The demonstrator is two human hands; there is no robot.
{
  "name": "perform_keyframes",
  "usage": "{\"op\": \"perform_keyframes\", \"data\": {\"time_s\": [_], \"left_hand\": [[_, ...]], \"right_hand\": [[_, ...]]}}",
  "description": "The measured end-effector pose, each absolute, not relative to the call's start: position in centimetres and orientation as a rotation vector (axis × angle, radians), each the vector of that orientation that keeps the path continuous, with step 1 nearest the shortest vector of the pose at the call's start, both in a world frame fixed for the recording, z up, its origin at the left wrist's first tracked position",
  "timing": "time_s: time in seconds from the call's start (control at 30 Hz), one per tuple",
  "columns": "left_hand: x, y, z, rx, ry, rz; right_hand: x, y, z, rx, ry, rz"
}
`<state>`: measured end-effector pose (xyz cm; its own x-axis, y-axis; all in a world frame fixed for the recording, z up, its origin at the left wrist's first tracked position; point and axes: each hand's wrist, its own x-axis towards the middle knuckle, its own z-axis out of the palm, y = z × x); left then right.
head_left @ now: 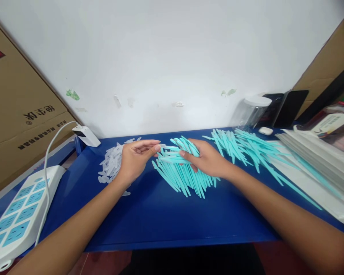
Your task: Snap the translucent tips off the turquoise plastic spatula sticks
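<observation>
My right hand point(205, 156) is closed around a bunch of slim turquoise sticks, which look like eyebrow razors point(189, 147). Between thumb and forefinger my left hand point(137, 156) pinches a small clear plastic cap point(163, 146), at the tip of one razor pointing out of the bunch. Whether the cap sits fully over that tip is too small to tell. Under my right hand lies a pile of turquoise razors point(186, 179) on the blue table point(160, 217). A heap of translucent caps point(110, 164) is partly hidden behind my left hand.
More turquoise razors point(235, 145) spread to the right, some over white plastic bags point(312, 164). A clear jar point(250, 112), an earbud case point(265, 131) and a phone point(291, 109) stand behind. At left are a power strip point(25, 214), a white charger point(86, 136) and a cardboard box point(23, 95).
</observation>
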<state>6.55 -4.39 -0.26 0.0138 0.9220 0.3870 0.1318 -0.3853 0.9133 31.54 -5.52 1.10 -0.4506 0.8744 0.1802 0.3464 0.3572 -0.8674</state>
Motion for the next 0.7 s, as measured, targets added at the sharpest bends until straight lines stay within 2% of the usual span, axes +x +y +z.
{"op": "perform_keyframes", "data": {"time_s": [0.5,0.7], "left_hand": [[6.9,-5.5,-0.5,1.780,1.061,1.352],[6.4,-5.2,0.1,2.378,1.076,1.468]], "right_hand": [[31.4,-5.9,1.0,-1.023,-1.993,1.076],[31.1,-6.0,0.9,-1.010,-1.964,1.127]]}}
